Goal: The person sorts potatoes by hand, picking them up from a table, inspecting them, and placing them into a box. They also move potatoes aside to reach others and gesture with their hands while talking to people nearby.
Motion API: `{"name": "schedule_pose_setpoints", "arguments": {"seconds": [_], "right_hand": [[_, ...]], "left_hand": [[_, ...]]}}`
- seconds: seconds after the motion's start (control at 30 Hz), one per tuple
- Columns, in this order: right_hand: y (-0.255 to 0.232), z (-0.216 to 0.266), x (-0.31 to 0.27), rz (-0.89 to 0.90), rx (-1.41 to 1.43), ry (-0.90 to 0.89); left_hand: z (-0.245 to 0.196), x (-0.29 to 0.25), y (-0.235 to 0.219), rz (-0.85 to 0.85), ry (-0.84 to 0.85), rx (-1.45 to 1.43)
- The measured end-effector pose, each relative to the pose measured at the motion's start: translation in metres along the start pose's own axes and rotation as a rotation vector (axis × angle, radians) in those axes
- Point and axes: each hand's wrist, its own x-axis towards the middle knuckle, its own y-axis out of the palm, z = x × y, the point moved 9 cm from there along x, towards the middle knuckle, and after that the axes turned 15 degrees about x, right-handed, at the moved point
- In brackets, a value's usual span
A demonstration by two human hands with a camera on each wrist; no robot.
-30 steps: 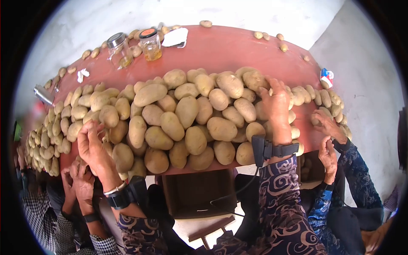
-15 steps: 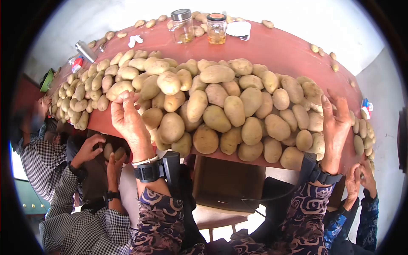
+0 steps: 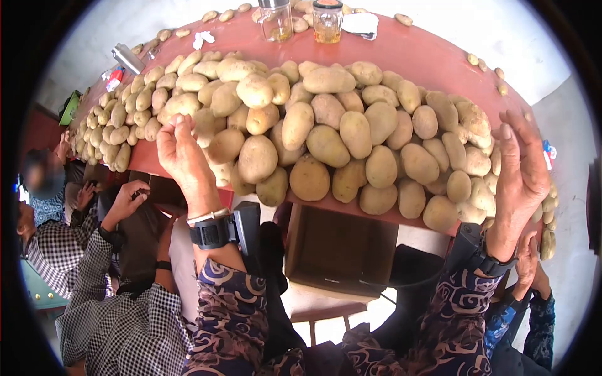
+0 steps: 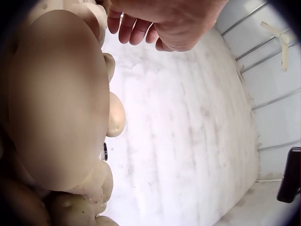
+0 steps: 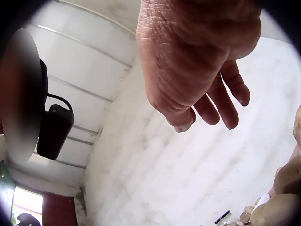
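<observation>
A broad heap of potatoes [image 3: 326, 146] is piled along the near side of the red table [image 3: 433, 53]. My left hand [image 3: 188, 166] is raised in front of the heap's left part, its fingers loosely bent. In the left wrist view the same hand [image 4: 169, 21] shows nothing in its fingers, with potatoes [image 4: 115, 115] beside it. At the heap's right end my right hand [image 3: 523, 182] is held up, fingers fairly straight and palm bare. The right wrist view shows this hand [image 5: 197, 61] with spread, relaxed fingers, and a few potatoes [image 5: 282, 209] low at the right.
Two glass jars [image 3: 327, 25] and a white cloth [image 3: 360, 26] stand at the table's back. A metal flask [image 3: 127, 58] is at the far left. Below the front edge sits an open brown box [image 3: 342, 241]. People with checked sleeves [image 3: 141, 319] and blue sleeves [image 3: 501, 319] sit close on either side.
The head view has swung left. My right hand has left the potatoes at the heap's upper right and drawn back toward me. My left hand stays near the heap's left front.
</observation>
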Motion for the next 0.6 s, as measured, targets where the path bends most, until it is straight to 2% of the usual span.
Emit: {"name": "schedule_pose_setpoints", "arguments": {"seconds": [0.07, 0.1, 0.13, 0.2, 0.4, 0.6], "right_hand": [[-0.002, 0.010, -0.001, -0.035, -0.090, -0.009], [-0.003, 0.012, -0.002, -0.074, 0.007, 0.004], [-0.003, 0.015, -0.004, -0.089, -0.011, 0.028], [0.000, 0.023, -0.006, -0.046, 0.064, -0.099], [0.009, 0.033, -0.006, -0.034, -0.017, -0.042], [0.008, 0.045, -0.007, -0.052, -0.057, -0.098]], "left_hand": [[-0.001, 0.003, -0.005, 0.028, 0.052, 0.066], [-0.007, 0.001, -0.006, 0.026, 0.046, 0.118], [-0.012, -0.002, -0.007, 0.024, 0.039, 0.172], [0.004, 0.008, -0.011, -0.002, -0.035, 0.091], [-0.004, 0.029, -0.057, -0.156, 0.004, -0.029], [0.012, 0.020, -0.054, -0.067, -0.017, 0.086]]}}
